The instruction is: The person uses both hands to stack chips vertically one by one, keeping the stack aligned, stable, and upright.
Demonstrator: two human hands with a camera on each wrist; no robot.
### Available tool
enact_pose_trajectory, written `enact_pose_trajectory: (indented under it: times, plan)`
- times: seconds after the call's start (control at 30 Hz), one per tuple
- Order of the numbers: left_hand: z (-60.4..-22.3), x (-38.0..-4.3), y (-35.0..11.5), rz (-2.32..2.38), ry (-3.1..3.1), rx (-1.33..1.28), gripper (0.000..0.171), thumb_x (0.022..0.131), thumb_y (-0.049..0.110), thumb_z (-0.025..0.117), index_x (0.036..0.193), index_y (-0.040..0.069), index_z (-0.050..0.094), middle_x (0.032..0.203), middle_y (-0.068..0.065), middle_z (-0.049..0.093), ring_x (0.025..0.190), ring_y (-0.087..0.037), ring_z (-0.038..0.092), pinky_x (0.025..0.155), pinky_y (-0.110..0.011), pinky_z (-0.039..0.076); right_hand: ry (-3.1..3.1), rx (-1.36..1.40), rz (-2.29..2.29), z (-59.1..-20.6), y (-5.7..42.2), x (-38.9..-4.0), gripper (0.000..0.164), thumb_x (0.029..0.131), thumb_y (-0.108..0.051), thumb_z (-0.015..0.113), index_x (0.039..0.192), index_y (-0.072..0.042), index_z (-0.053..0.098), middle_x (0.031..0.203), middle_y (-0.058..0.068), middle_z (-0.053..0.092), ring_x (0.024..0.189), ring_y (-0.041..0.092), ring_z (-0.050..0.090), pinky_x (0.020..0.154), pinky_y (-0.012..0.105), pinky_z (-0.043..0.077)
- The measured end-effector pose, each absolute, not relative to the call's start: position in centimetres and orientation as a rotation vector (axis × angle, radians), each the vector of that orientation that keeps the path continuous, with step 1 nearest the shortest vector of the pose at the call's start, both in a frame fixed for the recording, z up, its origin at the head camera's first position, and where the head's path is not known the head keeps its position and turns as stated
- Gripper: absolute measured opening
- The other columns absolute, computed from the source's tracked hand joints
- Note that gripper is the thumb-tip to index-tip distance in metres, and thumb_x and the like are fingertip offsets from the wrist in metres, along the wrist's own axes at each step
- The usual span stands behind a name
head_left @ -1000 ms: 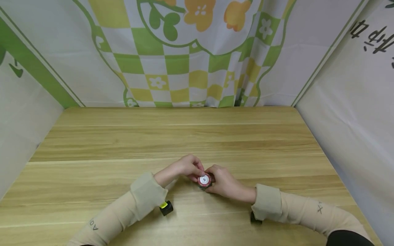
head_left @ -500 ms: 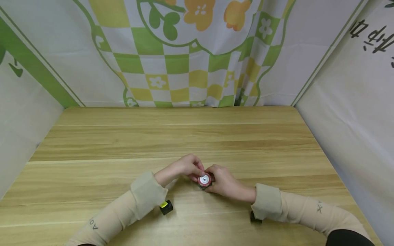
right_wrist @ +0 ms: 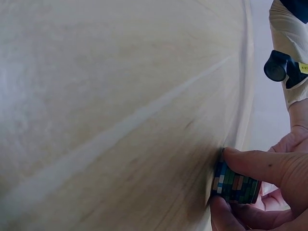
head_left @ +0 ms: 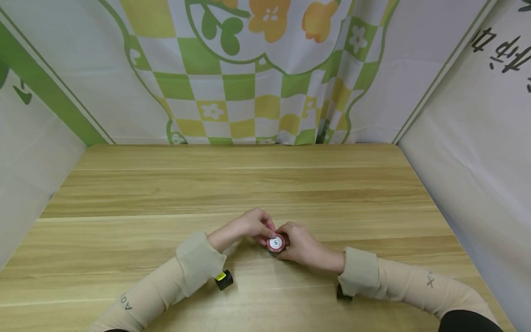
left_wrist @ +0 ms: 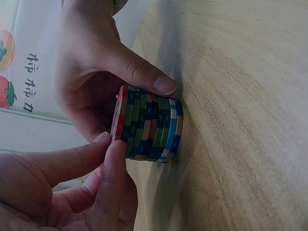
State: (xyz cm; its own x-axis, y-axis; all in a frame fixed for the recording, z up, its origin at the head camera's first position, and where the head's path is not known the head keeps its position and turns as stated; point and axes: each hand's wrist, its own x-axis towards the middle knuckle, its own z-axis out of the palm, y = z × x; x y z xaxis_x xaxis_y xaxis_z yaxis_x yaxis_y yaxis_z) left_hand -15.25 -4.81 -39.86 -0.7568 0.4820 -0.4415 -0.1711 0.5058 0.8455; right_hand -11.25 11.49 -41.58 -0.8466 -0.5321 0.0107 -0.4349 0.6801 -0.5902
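An upright stack of poker chips [left_wrist: 153, 126] stands on the wooden table, in green, blue and brown bands with a white-and-blue one near the bottom. On top lies a red poker chip [head_left: 275, 243] with a white centre and a "5". My left hand [head_left: 254, 224] pinches the red chip's edge between thumb and fingertips, with the chip lying flush on the stack. From the other side my right hand [head_left: 306, 247] grips the stack, its thumb [right_wrist: 260, 166] low on the side near the table. The far side of the stack is hidden by the right fingers.
The wooden table [head_left: 240, 184] runs back to a checked green, yellow and white curtain [head_left: 238, 87]. White cloth walls [head_left: 477, 152] flank it. A black wrist camera with a yellow label [head_left: 224, 280] hangs below the left cuff, another black one [head_left: 344, 293] below the right.
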Motion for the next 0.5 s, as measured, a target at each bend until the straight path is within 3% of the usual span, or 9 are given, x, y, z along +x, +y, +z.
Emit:
enact_pose_trajectory:
  times: [0.3, 0.5]
  plan:
    - [-39.8, -15.3, -4.8, 1.261, 2.102, 0.269, 0.008, 0.079, -0.002, 0.065, 0.083, -0.007, 0.060, 0.069, -0.004, 0.056, 0.049, -0.007, 0.053, 0.050, -0.020, 0.049, 2.733, -0.797, -0.881, -41.6, 11.5, -11.4, 0.037, 0.058, -0.007, 0.081, 0.089, 0.000, 0.062, 0.085, 0.005, 0.059, 0.080, 0.015, 0.055, 0.070, 0.028, 0.046]
    - [-39.3, -16.0, -6.0, 1.191, 2.239, 0.408, 0.010, 0.080, 0.005, 0.066, 0.083, -0.003, 0.061, 0.067, -0.001, 0.057, 0.054, -0.009, 0.052, 0.054, -0.024, 0.049, 2.644, -0.744, -0.924, -41.2, 11.8, -11.5, 0.046, 0.056, -0.005, 0.082, 0.095, 0.004, 0.061, 0.087, 0.007, 0.058, 0.080, 0.016, 0.055, 0.071, 0.027, 0.046]
